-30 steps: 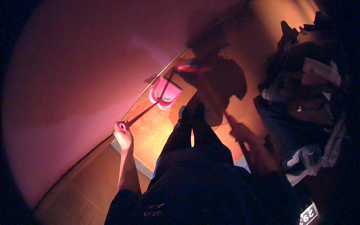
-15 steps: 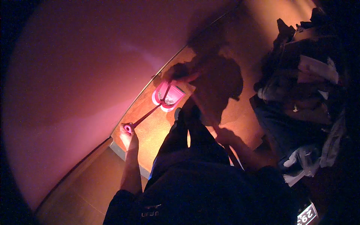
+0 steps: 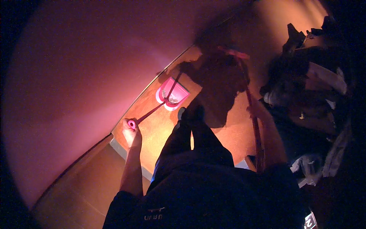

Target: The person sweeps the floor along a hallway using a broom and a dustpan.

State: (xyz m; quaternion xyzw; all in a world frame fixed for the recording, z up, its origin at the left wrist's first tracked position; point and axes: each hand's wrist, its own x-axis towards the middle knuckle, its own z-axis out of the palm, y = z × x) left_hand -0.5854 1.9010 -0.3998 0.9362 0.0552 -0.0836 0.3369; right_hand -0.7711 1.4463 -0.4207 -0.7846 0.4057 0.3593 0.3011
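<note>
My left hand [image 3: 130,131] is closed round the top of the long handle of a pink dustpan [image 3: 178,91]. The dustpan rests on the orange-lit floor close to the wall, with some greyish debris [image 3: 174,100] lying inside it. In dim light on the right, my right hand [image 3: 254,111] grips the stick of a broom [image 3: 256,133]. Its pinkish head [image 3: 236,52] is out ahead, up and to the right of the dustpan, within the dark shadow. How the right fingers lie is hard to make out.
A wall [image 3: 95,76] runs diagonally along the left and meets the floor [image 3: 156,128] at a thin edge strip. To the right stands a dark heap [image 3: 305,99] of what look like bags and papers, with clear plastic [image 3: 310,166] at its near side. My shoes [image 3: 182,113] are just behind the dustpan.
My right hand and the broom have swung forward and to the right, away from the dustpan, so the broom head now shows apart from it. My left hand and the dustpan have barely moved.
</note>
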